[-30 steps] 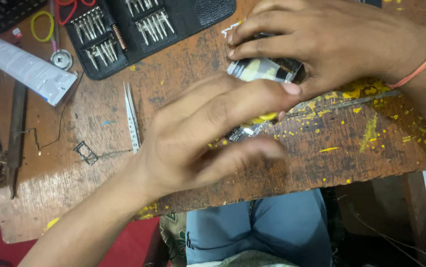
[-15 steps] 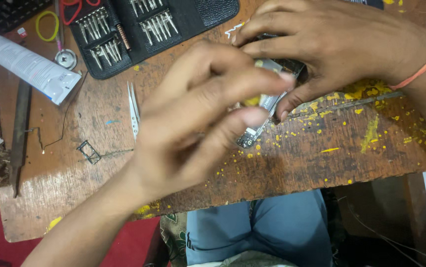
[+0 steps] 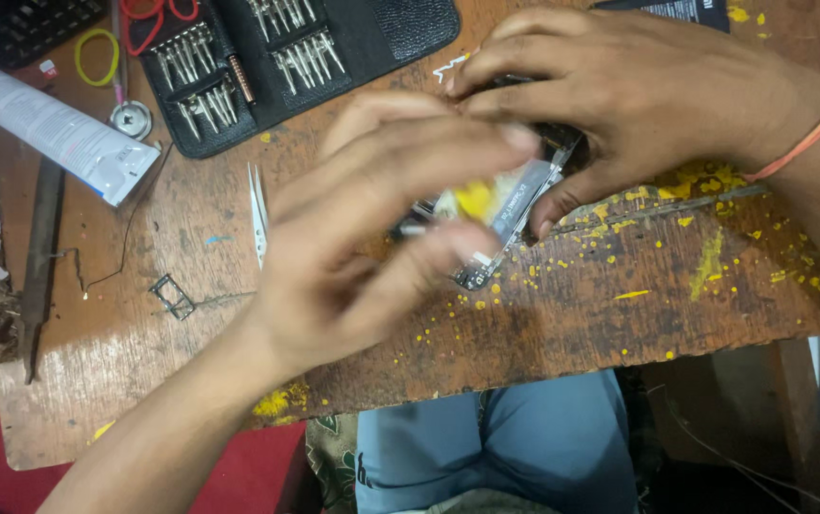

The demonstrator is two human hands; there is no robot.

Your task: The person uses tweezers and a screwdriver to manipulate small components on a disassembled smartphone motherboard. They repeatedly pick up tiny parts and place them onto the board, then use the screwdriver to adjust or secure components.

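Note:
My left hand [image 3: 381, 228] is blurred with motion and curls over an opened phone [image 3: 510, 214], fingers pinching at a yellow and silver part inside it. My right hand [image 3: 639, 95] presses down on the phone's far end, holding it against the worn wooden table [image 3: 572, 324]. An orange band circles my right wrist. Most of the phone is hidden under both hands.
A black screwdriver-bit case [image 3: 267, 52] lies open at the back. A white tube [image 3: 53, 128], tweezers [image 3: 258, 214], a small metal card tray [image 3: 174, 297], a yellow rubber band [image 3: 96, 52] and red-handled scissors [image 3: 158, 14] sit on the left. Yellow specks dot the table.
My left hand has lifted from lying flat over the phone and its fingers now pinch at the exposed inner part. My right hand has stayed on the phone's far end.

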